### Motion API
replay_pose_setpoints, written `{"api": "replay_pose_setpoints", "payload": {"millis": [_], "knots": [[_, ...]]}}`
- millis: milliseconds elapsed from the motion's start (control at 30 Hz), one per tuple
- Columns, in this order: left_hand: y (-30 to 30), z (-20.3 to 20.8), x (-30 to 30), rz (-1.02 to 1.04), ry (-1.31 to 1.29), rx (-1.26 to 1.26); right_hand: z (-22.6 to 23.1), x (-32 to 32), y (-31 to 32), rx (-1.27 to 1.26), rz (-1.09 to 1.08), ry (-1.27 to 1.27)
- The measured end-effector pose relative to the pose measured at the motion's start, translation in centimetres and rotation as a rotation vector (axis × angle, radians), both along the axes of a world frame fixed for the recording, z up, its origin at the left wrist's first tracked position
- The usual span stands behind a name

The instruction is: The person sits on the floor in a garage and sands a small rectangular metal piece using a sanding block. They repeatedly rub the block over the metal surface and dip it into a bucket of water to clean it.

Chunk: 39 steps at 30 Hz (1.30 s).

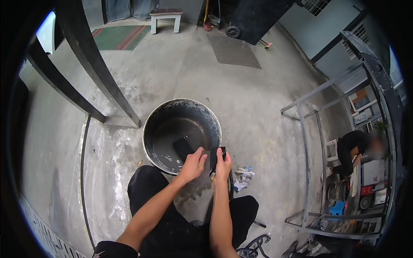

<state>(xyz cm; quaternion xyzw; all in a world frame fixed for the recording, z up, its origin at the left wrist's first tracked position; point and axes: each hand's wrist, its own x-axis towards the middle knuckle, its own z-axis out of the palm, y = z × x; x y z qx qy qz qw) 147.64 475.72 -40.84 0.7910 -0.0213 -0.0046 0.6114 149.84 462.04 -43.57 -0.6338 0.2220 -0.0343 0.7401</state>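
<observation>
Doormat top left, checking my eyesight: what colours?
Green doormat with red stripes, in the head view.

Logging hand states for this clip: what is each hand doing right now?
Left hand: closed on a dark flat piece over the round basin.
Right hand: fingers closed around a small dark block.

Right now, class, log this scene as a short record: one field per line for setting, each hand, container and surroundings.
Setting: bare concrete floor, seen from above
Left hand: grips a flat dark piece dipped into the bucket
Right hand: pinches a small black block at the rim
Container: round metal bucket with grey liquid
Nearby: crumpled rag; grey metal frame; another person crouching at right
</observation>
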Motion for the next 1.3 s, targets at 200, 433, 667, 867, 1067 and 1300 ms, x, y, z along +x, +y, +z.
{"api": "replay_pose_setpoints", "payload": {"millis": [200,433,667,867,1067,1300], "knots": [[0.1,0.2,0.4,0.029,-0.032,-0.016,-1.5,-2.7,1.5,-0.096,-0.054,-0.051],[-0.2,0.1,0.8,0.015,-0.03,-0.033,-1.2,-1.4,0.4,-0.19,-0.076,-0.045],[-0.4,-0.7,0.8,0.02,-0.028,0.015,-1.1,0.6,0.9,-0.329,-0.122,-0.137],[-0.2,0.4,0.4,0.036,-0.045,0.014,-0.8,-0.8,1.5,-0.313,-0.109,-0.147],[-0.4,0.0,0.2,0.07,-0.081,-0.004,-1.4,-1.4,1.6,-0.297,-0.121,-0.168],[-0.3,-0.6,0.9,0.061,-0.026,0.026,-1.1,0.9,1.1,-0.364,-0.135,-0.163]]}}
